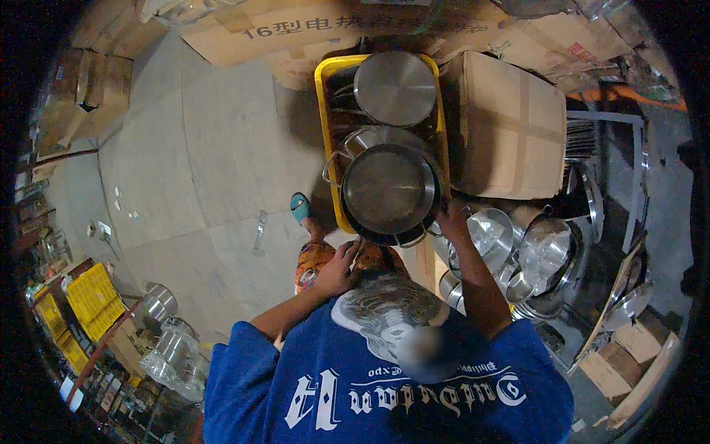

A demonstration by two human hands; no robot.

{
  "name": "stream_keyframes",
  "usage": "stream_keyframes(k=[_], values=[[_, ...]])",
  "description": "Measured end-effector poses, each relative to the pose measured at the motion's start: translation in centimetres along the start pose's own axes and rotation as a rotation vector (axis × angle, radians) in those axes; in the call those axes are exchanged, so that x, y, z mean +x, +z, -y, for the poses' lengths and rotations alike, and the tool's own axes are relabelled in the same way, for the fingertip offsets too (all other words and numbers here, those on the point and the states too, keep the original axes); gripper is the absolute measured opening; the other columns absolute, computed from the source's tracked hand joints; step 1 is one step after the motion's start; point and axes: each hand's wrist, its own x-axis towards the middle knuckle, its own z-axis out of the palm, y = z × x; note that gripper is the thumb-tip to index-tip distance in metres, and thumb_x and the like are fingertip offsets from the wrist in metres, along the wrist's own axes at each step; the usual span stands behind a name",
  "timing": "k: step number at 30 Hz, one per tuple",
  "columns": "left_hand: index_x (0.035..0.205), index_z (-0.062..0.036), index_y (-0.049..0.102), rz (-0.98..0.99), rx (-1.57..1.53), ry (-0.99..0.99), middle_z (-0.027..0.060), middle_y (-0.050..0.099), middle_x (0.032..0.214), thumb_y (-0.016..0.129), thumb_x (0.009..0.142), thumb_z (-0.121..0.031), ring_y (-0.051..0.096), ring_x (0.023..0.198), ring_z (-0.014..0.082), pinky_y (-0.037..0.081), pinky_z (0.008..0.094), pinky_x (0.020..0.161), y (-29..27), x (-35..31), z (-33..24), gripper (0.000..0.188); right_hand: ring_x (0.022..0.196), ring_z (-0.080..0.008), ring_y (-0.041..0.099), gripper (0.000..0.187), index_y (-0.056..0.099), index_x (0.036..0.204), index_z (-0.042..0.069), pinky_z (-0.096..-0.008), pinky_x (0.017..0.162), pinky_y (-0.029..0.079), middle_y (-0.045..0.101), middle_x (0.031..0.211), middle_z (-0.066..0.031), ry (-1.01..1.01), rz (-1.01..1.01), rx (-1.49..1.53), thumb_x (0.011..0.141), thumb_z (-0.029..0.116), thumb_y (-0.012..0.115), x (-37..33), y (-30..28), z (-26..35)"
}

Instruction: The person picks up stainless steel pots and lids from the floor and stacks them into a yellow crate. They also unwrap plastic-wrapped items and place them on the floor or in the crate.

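A wide, round metal pan [388,189] with a dark inside and loop handles lies in the near half of a yellow-rimmed crate [321,92]. More metal cookware shows beneath and behind it. In the crate's far half a flat, round grey metal piece [396,87] lies on top. My left hand [340,268] is at the pan's near left edge, in front of my patterned shorts. Its fingers are bent together, and what they grip is hidden. Beside the pan's near right rim and the crate's edge is my right hand [452,216], its fingers lost in shadow.
A cardboard box [510,126] stands right of the crate, with larger cartons [296,33] behind. Several shiny pots and bowls [543,248] crowd the right floor. Wrapped pots [174,359] and yellow panels [95,297] are at left. A clear plastic strip [260,231] lies on the floor.
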Motion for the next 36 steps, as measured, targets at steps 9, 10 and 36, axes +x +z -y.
stream_keyframes(k=[9,10,36], values=[[0.145,-0.0125,0.027,-0.196,0.329,0.242,0.0261,0.026,0.144,0.063,0.078,-0.018,0.054,0.108,0.0378,0.048,0.0418,0.088,0.2,0.9,0.2,0.076,0.105,-0.0361,0.057,0.060,0.050,0.119,-0.006,-0.0434,0.089,0.045,0.056,0.113,-0.0269,0.345,0.460,0.124,0.076,0.033,0.064,3.3,-3.0,1.8],[0.145,-0.0123,0.027,-0.196,0.390,0.257,0.0267,0.026,0.144,0.064,0.076,-0.017,0.054,0.106,0.0372,0.048,0.0415,0.088,0.2,1.0,0.2,0.077,0.105,-0.0343,0.057,0.060,0.049,0.121,-0.006,-0.0426,0.089,0.045,0.057,0.111,-0.0262,0.397,0.430,0.101,0.077,0.032,0.064,3.2,-2.9,1.4],[0.140,-0.0081,0.031,-0.330,0.519,0.069,0.0221,0.041,0.134,0.066,0.080,-0.028,0.041,0.122,0.0425,0.037,0.0482,0.102,-10.5,28.4,-1.7,0.072,0.078,-0.0242,0.060,0.033,0.059,0.107,0.004,-0.0365,0.067,0.051,0.062,0.090,-0.0088,0.767,-0.251,1.289,0.086,0.030,0.059,10.6,-10.9,-17.5]])
